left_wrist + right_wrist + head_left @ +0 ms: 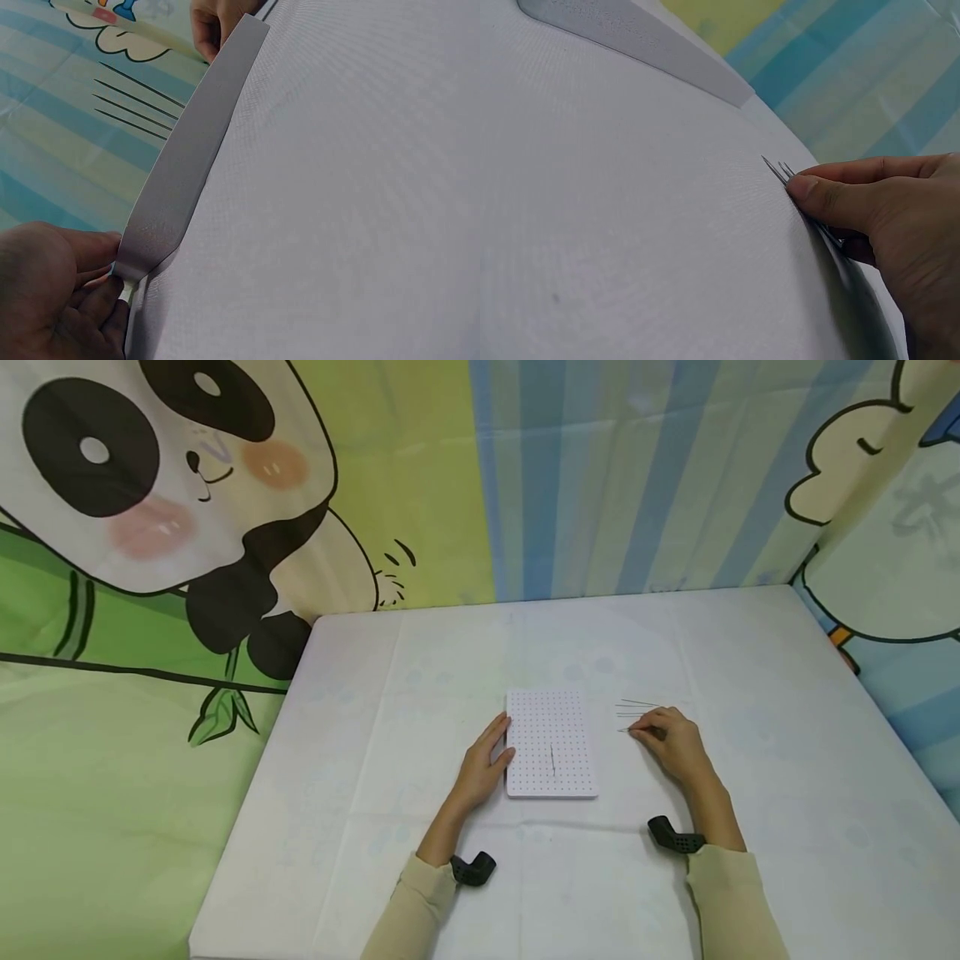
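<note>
A white board with a grid of small holes (pixel 551 706) lies on the table. My left hand (pixel 480 768) rests against its left edge, thumb and fingers spread along that side. Several thin metal needles (pixel 139 100) stand upright from the board in the left wrist view. Right of the board, my right hand (pixel 675 743) pinches a thin metal needle (pixel 772 166) between thumb and fingertips, close over the table. Its pointed end sticks out past the fingers; the rest is hidden by the hand. Beside those fingers, several loose needles (pixel 633 705) lie roughly parallel on the cloth.
A white cloth (pixel 420 693) covers the table. Behind it hangs a printed curtain (pixel 420 468) with a panda and stripes. Each wrist wears a black camera: the left one (pixel 474 868) and the right one (pixel 675 837).
</note>
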The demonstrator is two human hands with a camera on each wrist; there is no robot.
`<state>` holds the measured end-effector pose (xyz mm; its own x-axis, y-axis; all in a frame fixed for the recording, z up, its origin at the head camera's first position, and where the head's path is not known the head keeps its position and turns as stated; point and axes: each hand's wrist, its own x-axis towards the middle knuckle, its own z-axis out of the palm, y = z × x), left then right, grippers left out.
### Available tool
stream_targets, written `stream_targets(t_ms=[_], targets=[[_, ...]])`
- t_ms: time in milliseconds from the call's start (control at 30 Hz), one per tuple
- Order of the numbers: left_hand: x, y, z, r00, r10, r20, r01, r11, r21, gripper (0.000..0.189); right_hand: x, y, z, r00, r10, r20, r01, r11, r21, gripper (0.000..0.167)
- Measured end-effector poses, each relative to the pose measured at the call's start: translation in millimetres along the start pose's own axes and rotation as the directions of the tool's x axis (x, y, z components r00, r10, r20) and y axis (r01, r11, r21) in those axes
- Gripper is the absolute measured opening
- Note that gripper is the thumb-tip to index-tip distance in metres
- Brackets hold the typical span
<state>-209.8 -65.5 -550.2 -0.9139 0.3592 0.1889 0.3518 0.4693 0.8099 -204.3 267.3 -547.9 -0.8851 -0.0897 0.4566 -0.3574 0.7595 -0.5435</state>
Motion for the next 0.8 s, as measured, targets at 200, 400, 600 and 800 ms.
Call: stream_targets(t_ms=[200,400,600,800], targets=[[0.2,-0.2,-0.3,1.0,-0.008,0.001,0.008,1.0,0.004,0.052,1.2,-3,-2,0.999,-0.02,0.026,0.02,1.0,-0.005,0.006],[0.5,0.2,-0.1,1.0,-0.011,0.001,0.011,1.0,0.001,0.052,1.4,-3,-1,0.999,-0.004,0.043,0.005,1.0,-0.007,0.005],[0.4,0.4,0.0,1.0,-0.018,0.005,0.018,1.0,0.001,0.052,0.9,-7,0,0.999,0.038,0.031,-0.038,0.999,0.015,0.005],[0.7,0.6,-0.7,1.0,-0.015,0.006,0.015,1.0,-0.002,0.052,3.9,-15,3,0.997,0.036,-0.068,-0.025,0.989,0.144,0.007]])
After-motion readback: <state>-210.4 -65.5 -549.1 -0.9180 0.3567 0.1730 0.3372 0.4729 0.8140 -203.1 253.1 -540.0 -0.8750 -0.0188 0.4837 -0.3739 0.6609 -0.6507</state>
